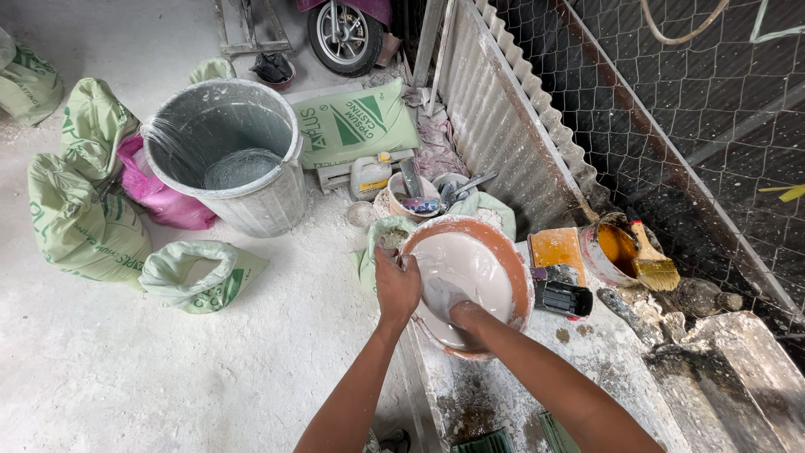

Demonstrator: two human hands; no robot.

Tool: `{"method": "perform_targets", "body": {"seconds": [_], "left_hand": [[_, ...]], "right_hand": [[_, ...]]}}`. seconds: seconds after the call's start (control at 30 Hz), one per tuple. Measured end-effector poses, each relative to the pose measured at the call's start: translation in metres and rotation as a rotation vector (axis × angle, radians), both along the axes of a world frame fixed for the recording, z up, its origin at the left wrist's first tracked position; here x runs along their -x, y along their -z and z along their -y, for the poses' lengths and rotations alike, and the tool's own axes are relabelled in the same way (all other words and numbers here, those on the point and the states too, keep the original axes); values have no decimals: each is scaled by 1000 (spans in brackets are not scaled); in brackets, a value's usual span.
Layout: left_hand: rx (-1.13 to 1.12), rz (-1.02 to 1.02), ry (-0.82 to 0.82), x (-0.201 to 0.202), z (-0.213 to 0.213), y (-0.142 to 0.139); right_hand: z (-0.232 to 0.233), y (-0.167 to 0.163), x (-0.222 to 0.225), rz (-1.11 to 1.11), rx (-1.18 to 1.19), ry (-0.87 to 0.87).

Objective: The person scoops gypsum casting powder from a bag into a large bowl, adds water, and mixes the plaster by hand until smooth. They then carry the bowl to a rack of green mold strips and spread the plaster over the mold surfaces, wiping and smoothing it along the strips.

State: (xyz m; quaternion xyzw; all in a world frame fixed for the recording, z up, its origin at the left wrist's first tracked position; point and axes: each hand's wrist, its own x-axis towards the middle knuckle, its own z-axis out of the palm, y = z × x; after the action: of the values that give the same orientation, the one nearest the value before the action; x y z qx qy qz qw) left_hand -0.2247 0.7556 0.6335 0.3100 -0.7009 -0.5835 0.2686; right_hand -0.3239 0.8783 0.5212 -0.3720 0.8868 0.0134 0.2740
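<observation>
An orange-rimmed round basin (513,260) filled with pale grey-white liquid plaster (465,264) stands at the near end of a dusty bench (587,369). My left hand (396,283) grips the basin's left rim. My right hand (464,315) is sunk in the plaster at the basin's near side, its fingers hidden under the mix.
A large grey bin (231,151) lined with plastic stands on the dusty floor, with green plaster sacks (80,226) and a pink bag (159,197) around it. On the bench sit a can of orange liquid (612,252) with a brush (652,264). Corrugated sheet (503,126) and wire mesh close the right.
</observation>
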Motion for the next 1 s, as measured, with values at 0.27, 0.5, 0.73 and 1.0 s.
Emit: {"method": "perform_targets", "body": {"seconds": [0.27, 0.5, 0.73, 1.0], "left_hand": [[-31, 41, -9, 0, 0, -2], [-10, 37, -13, 2, -1, 3], [-17, 27, -18, 3, -1, 1], [-60, 67, 6, 1, -1, -4]], "right_hand": [[-43, 58, 55, 51, -235, 44], [-45, 94, 27, 117, -223, 63], [-43, 54, 9, 130, -147, 39], [-9, 30, 18, 88, -149, 72]]}}
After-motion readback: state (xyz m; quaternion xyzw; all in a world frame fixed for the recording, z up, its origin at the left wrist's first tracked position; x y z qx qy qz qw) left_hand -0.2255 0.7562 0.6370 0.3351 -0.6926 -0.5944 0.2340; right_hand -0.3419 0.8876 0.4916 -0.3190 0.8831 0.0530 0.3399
